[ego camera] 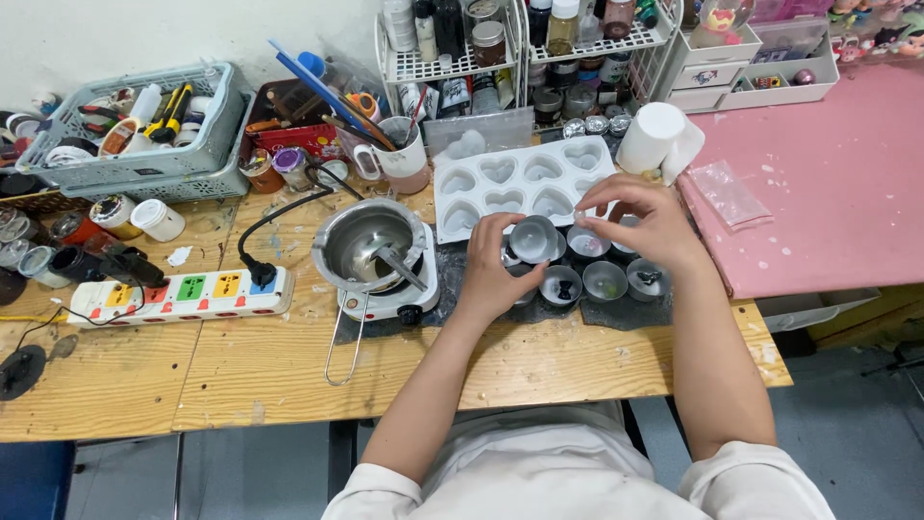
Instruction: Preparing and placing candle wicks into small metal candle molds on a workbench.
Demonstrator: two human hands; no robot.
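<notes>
Left hand [489, 279] has its fingers wrapped round a small round tin [532, 238], center frame. Right hand [647, 224] pinches its rim with narrow fingers, just below the white heart mold [520, 183] on the desk [289, 366].

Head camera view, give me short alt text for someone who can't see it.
A person's left hand holds a small round tin above other tins on a wooden table, right hand beside it. A white heart mould and metal melting pot sit nearby.

A steel pot [371, 246] sits beside a power strip [183, 294].
</notes>
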